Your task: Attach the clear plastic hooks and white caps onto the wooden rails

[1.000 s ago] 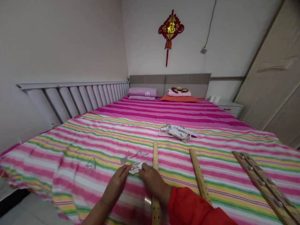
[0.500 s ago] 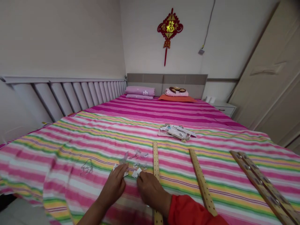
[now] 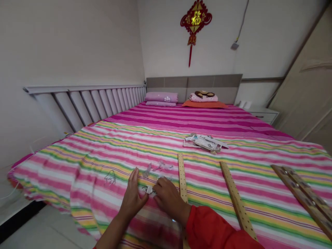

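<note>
Piece of white material [image 3: 149, 189], quite small, is over the near part of striped sheet [image 3: 90, 204], against the thumb of half-open left hand [image 3: 134, 197], with curled right hand [image 3: 169, 199] at its right, whose grip I cannot tell.

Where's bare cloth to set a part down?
Free: cloth between the left pale strip and right pale strip, beyond the red sleeve; between the right pale strip and the brown boards; left of the wire tangle, though creased. Crowded: around the left hand and right hand, with a white piece between and clear bits just beyond.
</note>
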Demonstrator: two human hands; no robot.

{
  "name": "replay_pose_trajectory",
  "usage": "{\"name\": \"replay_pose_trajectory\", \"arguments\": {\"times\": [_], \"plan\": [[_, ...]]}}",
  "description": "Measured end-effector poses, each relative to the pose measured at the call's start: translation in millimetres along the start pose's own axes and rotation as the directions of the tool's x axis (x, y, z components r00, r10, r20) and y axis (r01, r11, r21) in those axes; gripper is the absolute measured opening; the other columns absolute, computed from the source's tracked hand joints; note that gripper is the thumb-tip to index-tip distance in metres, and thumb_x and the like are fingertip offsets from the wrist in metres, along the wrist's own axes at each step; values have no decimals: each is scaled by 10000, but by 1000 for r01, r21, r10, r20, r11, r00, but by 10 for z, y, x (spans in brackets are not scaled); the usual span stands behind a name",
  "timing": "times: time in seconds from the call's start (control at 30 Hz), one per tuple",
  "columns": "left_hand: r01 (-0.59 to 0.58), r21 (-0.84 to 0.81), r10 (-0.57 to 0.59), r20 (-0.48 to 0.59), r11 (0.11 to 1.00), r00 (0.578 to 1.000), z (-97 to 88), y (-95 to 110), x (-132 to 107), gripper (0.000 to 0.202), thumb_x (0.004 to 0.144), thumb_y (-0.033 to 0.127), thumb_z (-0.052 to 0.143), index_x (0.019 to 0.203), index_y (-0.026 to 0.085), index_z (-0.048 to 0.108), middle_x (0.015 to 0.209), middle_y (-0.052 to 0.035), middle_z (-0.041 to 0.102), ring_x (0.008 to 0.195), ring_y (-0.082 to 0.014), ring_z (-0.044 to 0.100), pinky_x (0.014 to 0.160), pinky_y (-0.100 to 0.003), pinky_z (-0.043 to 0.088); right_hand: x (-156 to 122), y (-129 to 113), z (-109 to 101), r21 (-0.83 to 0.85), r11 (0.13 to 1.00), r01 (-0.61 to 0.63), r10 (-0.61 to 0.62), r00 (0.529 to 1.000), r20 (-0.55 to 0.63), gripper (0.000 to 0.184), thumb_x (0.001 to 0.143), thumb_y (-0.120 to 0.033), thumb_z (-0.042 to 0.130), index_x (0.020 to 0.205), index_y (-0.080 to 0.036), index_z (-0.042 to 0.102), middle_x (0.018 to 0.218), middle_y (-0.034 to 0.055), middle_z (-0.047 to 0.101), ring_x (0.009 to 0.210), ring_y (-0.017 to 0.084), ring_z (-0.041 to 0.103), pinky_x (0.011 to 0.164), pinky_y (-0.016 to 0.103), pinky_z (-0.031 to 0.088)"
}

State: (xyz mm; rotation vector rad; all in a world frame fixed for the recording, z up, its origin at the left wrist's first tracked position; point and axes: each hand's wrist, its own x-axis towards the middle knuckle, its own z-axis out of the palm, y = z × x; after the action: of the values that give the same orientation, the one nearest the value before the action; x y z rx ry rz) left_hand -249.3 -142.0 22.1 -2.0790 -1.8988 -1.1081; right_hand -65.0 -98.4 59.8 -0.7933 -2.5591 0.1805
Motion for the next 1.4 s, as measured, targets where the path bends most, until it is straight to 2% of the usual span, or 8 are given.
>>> {"name": "replay_pose_trajectory", "arguments": {"times": [0.23, 0.4, 0.6, 0.9, 1.03, 1.13, 1.27, 1.4], "plan": [[74, -52, -76, -41, 996, 996, 53, -44, 20, 929, 726, 268, 571, 1462, 151, 17, 1471, -199, 215, 1369, -351, 210, 1072, -569, 285, 108, -5, 95, 6, 995, -96, 96, 995, 13, 52, 837, -208, 594, 798, -180, 615, 885, 42, 569, 864, 194, 469, 751, 307, 363], [67, -67, -67, 0, 995, 998, 55, -82, 72, 998, 628, 193, 597, 1459, 146, 47, 1445, -193, 257, 1349, -360, 247, 1068, -556, 295, 166, -8, 112, -1, 978, -207, 207, 978, -26, 100, 839, -170, 567, 755, -175, 622, 838, 36, 579, 850, 185, 493, 722, 293, 365], [151, -82, -149, 29, 985, 988, -26, -54, 138, 1082, 577, 227, 679, 1454, 195, 47, 1437, -181, 269, 1340, -387, 255, 1047, -593, 298, 207, 20, 143, -42, 968, -247, 247, 969, -9, 96, 824, -133, 570, 771, -164, 643, 857, 66, 605, 856, 212, 507, 704, 310, 377], [149, -192, -127, 123, 970, 984, -87, -108, 100, 1052, 601, 179, 652, 1457, 198, 41, 1470, -175, 225, 1380, -350, 203, 1083, -569, 268, 224, 13, 136, 47, 979, -201, 204, 976, -76, 97, 817, -101, 557, 780, -171, 613, 846, 61, 573, 834, 202, 485, 711, 308, 381], [184, -217, -170, 80, 959, 982, -39, -155, 59, 1051, 588, 205, 670, 1456, 180, 78, 1467, -180, 252, 1368, -353, 242, 1083, -560, 277, 177, -89, 73, 206, 978, -10, 39, 990, -136, 124, 777, -166, 622, 900, -182, 618, 927, 42, 561, 897, 195, 470, 778, 308, 376], [203, -245, -191, 72, 948, 979, -8, -161, 45, 1052, 586, 214, 678, 1454, 174, 85, 1474, -185, 245, 1368, -351, 247, 1087, -560, 269, 153, -105, 63, 249, 964, 95, -65, 990, -125, 100, 776, -163, 619, 859, -211, 645, 965, 28, 560, 915, 188, 468, 799, 314, 361], [236, -280, -219, 90, 931, 972, -14, -151, 55, 1058, 566, 175, 674, 1452, 179, 96, 1465, -181, 259, 1374, -349, 234, 1095, -556, 248, 181, -28, 99, 251, 968, 24, 10, 991, -134, 159, 787, -77, 559, 799, -197, 663, 903, 30, 565, 880, 180, 467, 750, 299, 362], [318, -344, -255, 215, 884, 943, -67, -177, 80, 1099, 594, 228, 706, 1460, 210, 30, 1496, -170, 190, 1396, -331, 181, 1109, -534, 226, 215, 28, 126, 221, 974, -53, 79, 991, -112, 162, 775, -56, 553, 731, -177, 651, 838, 33, 561, 842, 182, 458, 724, 301, 362]]}}
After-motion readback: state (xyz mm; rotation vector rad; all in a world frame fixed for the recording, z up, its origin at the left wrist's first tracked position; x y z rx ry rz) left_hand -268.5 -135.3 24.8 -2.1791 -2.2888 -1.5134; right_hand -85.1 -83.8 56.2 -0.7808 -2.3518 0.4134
